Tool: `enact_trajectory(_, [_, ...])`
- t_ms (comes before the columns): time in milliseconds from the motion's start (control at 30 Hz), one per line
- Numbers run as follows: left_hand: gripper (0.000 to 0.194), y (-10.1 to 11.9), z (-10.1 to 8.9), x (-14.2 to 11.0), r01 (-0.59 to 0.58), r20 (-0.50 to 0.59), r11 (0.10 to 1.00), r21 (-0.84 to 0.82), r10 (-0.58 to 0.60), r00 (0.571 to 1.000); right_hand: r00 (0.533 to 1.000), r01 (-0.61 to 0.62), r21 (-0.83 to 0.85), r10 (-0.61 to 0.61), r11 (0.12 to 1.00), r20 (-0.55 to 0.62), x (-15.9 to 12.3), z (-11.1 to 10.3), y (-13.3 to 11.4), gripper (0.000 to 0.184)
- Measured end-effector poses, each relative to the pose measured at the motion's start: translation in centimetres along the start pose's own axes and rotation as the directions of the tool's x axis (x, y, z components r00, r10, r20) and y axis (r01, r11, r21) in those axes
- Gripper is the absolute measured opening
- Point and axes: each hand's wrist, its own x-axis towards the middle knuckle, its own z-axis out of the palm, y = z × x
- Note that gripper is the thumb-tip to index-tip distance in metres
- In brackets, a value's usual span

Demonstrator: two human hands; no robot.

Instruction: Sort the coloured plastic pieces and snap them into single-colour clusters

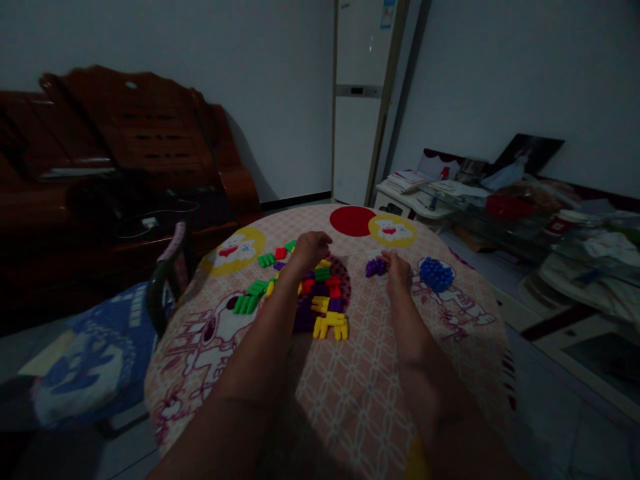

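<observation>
My left hand hangs over the far side of a loose pile of plastic building blocks. Its fingers look curled together, and what they hold, if anything, is hidden. In the pile are green blocks, yellow blocks, red blocks and purple ones. To the right of the pile, my right hand has its fingers closed at the edge of a small purple block cluster. Further right, a bunch of blue blocks sits joined together on the tablecloth.
A patterned cloth covers the round table. Wooden seating and a chair with a blue cover stand left. A cluttered glass-topped stand is at the right. A tall white cabinet unit stands behind.
</observation>
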Motion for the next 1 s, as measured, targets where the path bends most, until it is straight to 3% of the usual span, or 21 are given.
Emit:
enact_trajectory(133, [0.028, -3.1, -2.6, -2.0, 0.107, 0.140, 0.964, 0.243, -0.145, 0.979, 1.000, 0.007, 0.005, -0.007, 1.000, -0.014, -0.1, 0.1, 0.0, 0.031])
enact_trajectory(300, [0.026, -4.4, -1.1, -3.0, 0.060, 0.311, 0.931, 0.360, -0.181, 0.933, 1.000, 0.026, -0.004, -0.026, 1.000, -0.005, -0.2, 0.0, 0.0, 0.031])
enact_trajectory(500, [0.019, -5.7, -0.4, -2.8, 0.041, 0.249, 0.974, 0.225, -0.098, 0.964, 1.000, 0.008, 0.009, -0.008, 1.000, -0.001, 0.0, 0.0, -0.1, 0.029])
enact_trajectory(667, [0.027, -6.4, -1.2, -2.9, 0.027, 0.131, 0.996, -0.086, -0.016, 0.991, 1.000, 0.010, 0.004, -0.010, 1.000, 0.000, -0.1, 0.0, -0.2, 0.028])
enact_trajectory(833, [0.034, -4.0, 0.0, -2.6, 0.009, 0.110, 0.944, -0.331, 0.029, 0.993, 1.000, 0.001, 0.005, -0.001, 1.000, 0.005, -0.2, 0.0, -0.3, 0.028])
enact_trajectory(1000, [0.032, 1.1, 2.6, -1.1, -0.114, 0.120, 0.971, -0.211, 0.141, 0.983, 1.000, 0.003, 0.009, -0.003, 1.000, 0.000, -0.4, 0.0, -0.4, 0.028])
